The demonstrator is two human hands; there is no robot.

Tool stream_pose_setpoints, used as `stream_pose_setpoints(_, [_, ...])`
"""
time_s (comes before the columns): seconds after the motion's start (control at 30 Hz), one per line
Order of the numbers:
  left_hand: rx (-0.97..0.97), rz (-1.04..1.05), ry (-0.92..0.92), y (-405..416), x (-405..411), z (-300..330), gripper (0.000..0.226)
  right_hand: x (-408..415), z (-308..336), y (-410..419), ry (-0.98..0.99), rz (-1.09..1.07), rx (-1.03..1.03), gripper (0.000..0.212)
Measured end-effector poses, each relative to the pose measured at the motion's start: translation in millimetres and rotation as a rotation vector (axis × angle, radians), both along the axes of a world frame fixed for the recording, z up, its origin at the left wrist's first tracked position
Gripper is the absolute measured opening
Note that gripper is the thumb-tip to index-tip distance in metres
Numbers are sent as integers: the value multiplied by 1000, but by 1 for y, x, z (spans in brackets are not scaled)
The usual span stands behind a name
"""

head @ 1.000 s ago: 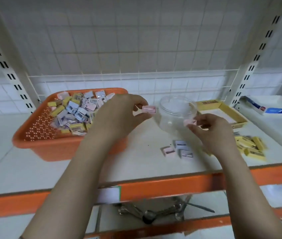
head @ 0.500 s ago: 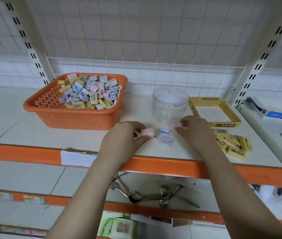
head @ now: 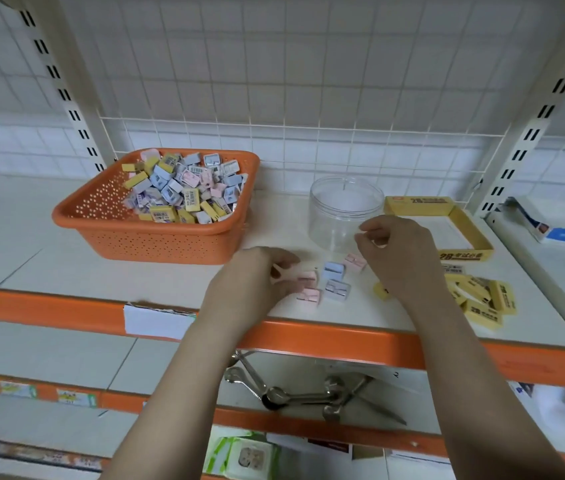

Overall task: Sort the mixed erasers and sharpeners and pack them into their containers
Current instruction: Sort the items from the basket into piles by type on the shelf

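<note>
Shelf (head: 66,271) carries everything. Orange basket (head: 156,237) sits at the left, heaped with mixed erasers and sharpeners (head: 184,188) in yellow, pink, blue and white. Clear jar (head: 336,216) stands upright right of the basket, lid off; contents can't be told through the wall. Yellow box (head: 475,237) lies just beside the jar on its right, open, white bottom showing. Four small sharpeners sit loose on the shelf in front of the jar: pink sharpener (head: 310,294) nearest the front edge, two blue sharpeners (head: 334,280) side by side just right of it, another pink one (head: 355,262) beside the right hand. A pile of yellow erasers (head: 482,299) lies on the shelf in front of the yellow box, with one more yellow piece (head: 381,291) partly hidden under the right wrist. Left hand (head: 260,278) is low over the shelf, grip pinched on a pink piece (head: 305,277) between thumb and fingertips, right above the loose sharpeners. Right hand (head: 395,251) hovers in front of the jar, fingers curled toward the thumb; whether the grip holds anything can't be told. Lower shelf shows metal scoops (head: 295,393).
</note>
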State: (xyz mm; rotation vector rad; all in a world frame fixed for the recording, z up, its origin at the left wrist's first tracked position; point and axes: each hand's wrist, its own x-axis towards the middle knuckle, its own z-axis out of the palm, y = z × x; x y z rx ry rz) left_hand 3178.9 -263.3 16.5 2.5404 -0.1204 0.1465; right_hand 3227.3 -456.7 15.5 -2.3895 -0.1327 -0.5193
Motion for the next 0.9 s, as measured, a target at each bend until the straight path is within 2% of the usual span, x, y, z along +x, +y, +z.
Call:
stream_pose_setpoints(0.13, [-23,33,-202,37,-1,38,29,13,18,24,-49,47,4,18])
stream_pose_setpoints(0.27, [-89,104,-264,90,15,58,24,33,35,76,-92,135,-6,17])
stream_pose_setpoints(0.47, [-1,49,-260,171,48,57,22,77,43,166,-63,198,-153,26])
stream_pose_setpoints(0.6, [79,3,-200,209,59,56,20,116,44,212,65,201,-352,32])
stream_pose_setpoints(0.8, [91,-29,-163,232,71,50,20,153,41,241,204,119,-562,42])
stream_pose_setpoints(0.9, [104,-39,-155,234,79,52,20,157,43,244,246,142,-605,39])
